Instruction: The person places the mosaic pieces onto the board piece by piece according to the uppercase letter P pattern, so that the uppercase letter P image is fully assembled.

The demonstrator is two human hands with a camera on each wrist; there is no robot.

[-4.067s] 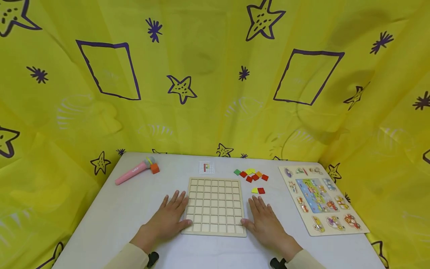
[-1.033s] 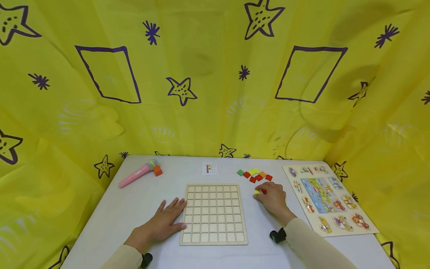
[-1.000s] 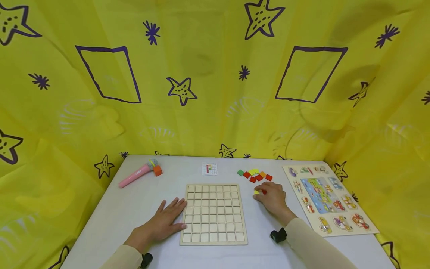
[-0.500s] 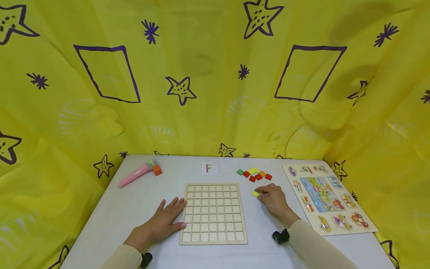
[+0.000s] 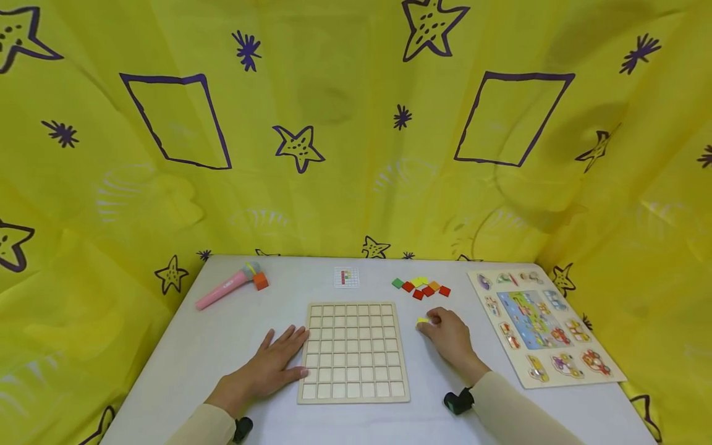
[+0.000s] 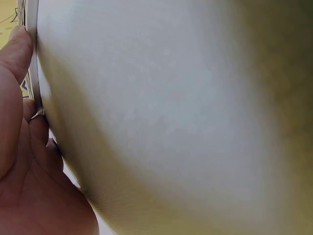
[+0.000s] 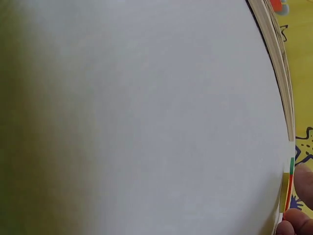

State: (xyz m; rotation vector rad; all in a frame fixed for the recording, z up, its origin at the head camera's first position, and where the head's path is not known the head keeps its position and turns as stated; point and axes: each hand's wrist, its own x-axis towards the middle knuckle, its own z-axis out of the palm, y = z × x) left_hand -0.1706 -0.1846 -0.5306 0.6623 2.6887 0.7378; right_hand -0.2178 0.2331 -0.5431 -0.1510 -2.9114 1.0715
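The pale wooden grid board [image 5: 356, 400] lies on the table between the hands. My left hand [image 5: 271, 366] rests palm down beside it, fingers straight, with fingertips and thumb at its left edge. My right hand [image 5: 452, 339] is right of the board, thumb and fingers curled together at a small yellow tile [image 5: 423, 320]. The right wrist view shows the yellow tile [image 7: 284, 192] between the thumb tip and fingertips, with a red strip [image 7: 289, 193] just behind. In the head view, the red tile that lay beside it is hidden by the hand.
Several red, yellow, orange and green tiles [image 5: 418, 295] lie behind the right hand. A small pattern card [image 5: 347, 277] is behind the board. At back left are a pink toy microphone [image 5: 225, 292] and an orange cube [image 5: 261, 281]. A wooden picture puzzle [image 5: 547, 383] lies at the right.
The right hand left the board's edge and curled its fingers at the yellow and red tiles. The red one has gone from sight in the head view. The left hand stays by the board.
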